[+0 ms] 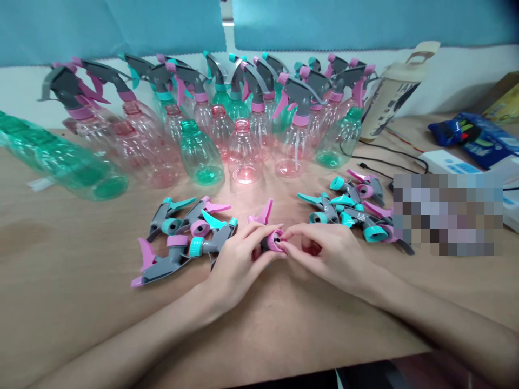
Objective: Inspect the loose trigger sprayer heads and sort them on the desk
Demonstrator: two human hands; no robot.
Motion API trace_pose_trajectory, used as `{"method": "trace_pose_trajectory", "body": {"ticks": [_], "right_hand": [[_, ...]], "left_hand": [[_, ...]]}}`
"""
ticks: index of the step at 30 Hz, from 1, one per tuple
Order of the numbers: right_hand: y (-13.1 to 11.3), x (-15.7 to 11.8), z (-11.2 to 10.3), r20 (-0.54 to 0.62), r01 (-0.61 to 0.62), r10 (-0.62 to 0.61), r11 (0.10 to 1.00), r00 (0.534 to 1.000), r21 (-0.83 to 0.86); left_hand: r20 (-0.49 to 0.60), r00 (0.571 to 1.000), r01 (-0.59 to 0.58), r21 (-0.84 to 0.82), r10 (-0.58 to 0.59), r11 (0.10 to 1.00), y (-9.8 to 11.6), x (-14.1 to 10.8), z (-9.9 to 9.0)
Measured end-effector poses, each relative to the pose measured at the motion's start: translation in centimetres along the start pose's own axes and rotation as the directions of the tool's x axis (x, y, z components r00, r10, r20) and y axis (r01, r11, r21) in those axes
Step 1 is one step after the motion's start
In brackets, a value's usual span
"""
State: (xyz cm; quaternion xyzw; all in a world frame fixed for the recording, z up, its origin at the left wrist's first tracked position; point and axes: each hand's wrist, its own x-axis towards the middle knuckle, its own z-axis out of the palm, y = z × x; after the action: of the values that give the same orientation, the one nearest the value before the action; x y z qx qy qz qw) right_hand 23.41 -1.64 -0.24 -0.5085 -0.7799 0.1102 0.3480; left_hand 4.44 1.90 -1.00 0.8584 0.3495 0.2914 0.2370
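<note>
Near the middle of the table, my left hand (239,259) grips a grey and pink spray head (275,241), its pink collar facing toward me and to the right. The thumb and forefinger of my right hand (328,251) are pinched at the collar's opening; whatever lies between those fingertips is too small to make out. Several loose spray heads (174,256) in grey, pink and teal lie left of my left hand. Another pile of spray heads (357,210) lies beyond my right hand.
Pink bottles (245,154) and green bottles (201,156) stand across the back, many with spray heads on. Green bottles (77,165) lie at the left. At the right are a large beige bottle (389,100), black cables (397,156), a blue packet (482,140) and a blurred patch.
</note>
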Motion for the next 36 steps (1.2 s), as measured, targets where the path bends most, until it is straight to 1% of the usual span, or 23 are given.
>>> {"method": "trace_pose_trajectory", "body": {"ticks": [4,6,11,15,18,22,25,29,33,36], "right_hand": [[0.0,0.1,-0.3,0.098,-0.074,0.063,0.991,0.993,0.114],[0.1,0.2,-0.4,0.115,-0.088,0.073,0.987,0.991,0.137],[0.2,0.4,-0.3,0.128,0.016,-0.029,0.994,0.991,0.104],[0.1,0.1,0.1,0.096,0.047,-0.056,0.994,0.994,0.100],[0.3,0.0,0.5,0.052,0.079,-0.086,0.989,0.995,0.127],[0.9,0.3,0.5,0.018,0.116,-0.124,0.964,0.992,0.238],[1.1,0.4,0.4,0.009,0.113,-0.122,0.944,0.993,0.311],[0.9,-0.1,0.3,-0.056,0.133,-0.122,0.935,0.991,0.329],[1.2,-0.6,0.2,-0.138,0.120,-0.073,0.921,0.988,0.370],[1.3,-0.6,0.3,-0.139,0.087,-0.032,0.908,0.990,0.409]], "left_hand": [[-0.004,1.000,-0.023,0.004,0.023,1.000,0.1,0.0,0.1],[0.003,0.999,-0.042,0.000,0.042,0.999,0.1,0.0,0.1],[0.035,0.997,-0.075,-0.020,0.075,0.997,-0.1,0.1,0.1],[0.048,0.989,-0.137,-0.013,0.138,0.990,-0.2,-0.1,0.1],[0.060,0.986,-0.152,-0.012,0.153,0.988,-0.1,-0.2,0.2],[0.081,0.985,-0.149,-0.042,0.152,0.988,0.2,-0.1,0.1],[0.063,0.989,-0.131,-0.055,0.134,0.990,0.4,-0.1,0.1],[0.025,0.989,-0.143,-0.029,0.143,0.989,0.5,-0.3,0.1],[-0.055,0.987,-0.152,0.018,0.153,0.988,0.9,-0.7,0.0],[-0.147,0.974,-0.159,0.083,0.170,0.984,1.6,-0.9,-0.7]]}}
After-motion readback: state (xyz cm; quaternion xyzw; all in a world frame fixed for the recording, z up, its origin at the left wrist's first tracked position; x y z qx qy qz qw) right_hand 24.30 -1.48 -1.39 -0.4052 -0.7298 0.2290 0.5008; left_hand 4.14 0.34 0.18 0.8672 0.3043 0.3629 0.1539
